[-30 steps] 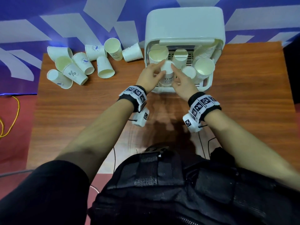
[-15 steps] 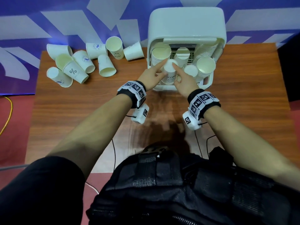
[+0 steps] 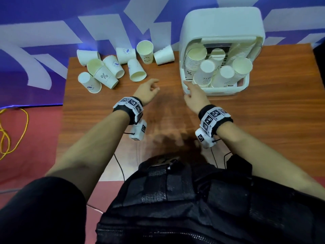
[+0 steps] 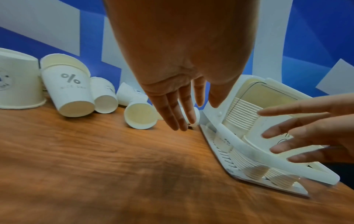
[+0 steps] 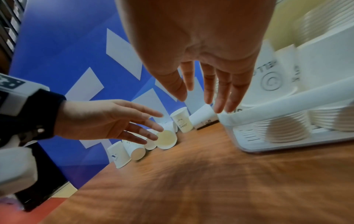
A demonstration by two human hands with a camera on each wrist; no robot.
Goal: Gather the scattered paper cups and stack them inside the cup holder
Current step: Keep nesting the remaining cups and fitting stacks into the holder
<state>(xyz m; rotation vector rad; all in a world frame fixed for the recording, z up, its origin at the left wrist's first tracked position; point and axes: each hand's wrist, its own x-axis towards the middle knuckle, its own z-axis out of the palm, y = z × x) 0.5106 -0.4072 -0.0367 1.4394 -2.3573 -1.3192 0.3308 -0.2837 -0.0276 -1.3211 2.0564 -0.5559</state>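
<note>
- The left hand (image 3: 146, 91) hovers over the worktop (image 3: 263, 120) with fingers loosely spread and nearly straight, holding nothing; in the left wrist view its fingers (image 4: 172, 115) point down toward the wood, close to it, though contact cannot be told.
- The right hand (image 3: 194, 95) is also spread wide and empty, its fingertips just beside the front left corner of the holder (image 3: 219, 23); whether they touch the rim cannot be told.
- The holder stands at the back right of the worktop, a white open-fronted box, with stacks of cups (image 3: 204, 71) leaning inside it, some mouth up, some bottom up.
- The loose cups (image 3: 105, 77) lie in a cluster at the back left of the worktop, well apart from the holder; most are on their sides, a few stand.
- One tipped cup (image 3: 137, 70) lies nearest the left hand, mouth toward the person.
- Both wrists wear black bands with printed markers (image 3: 131, 103).
</note>
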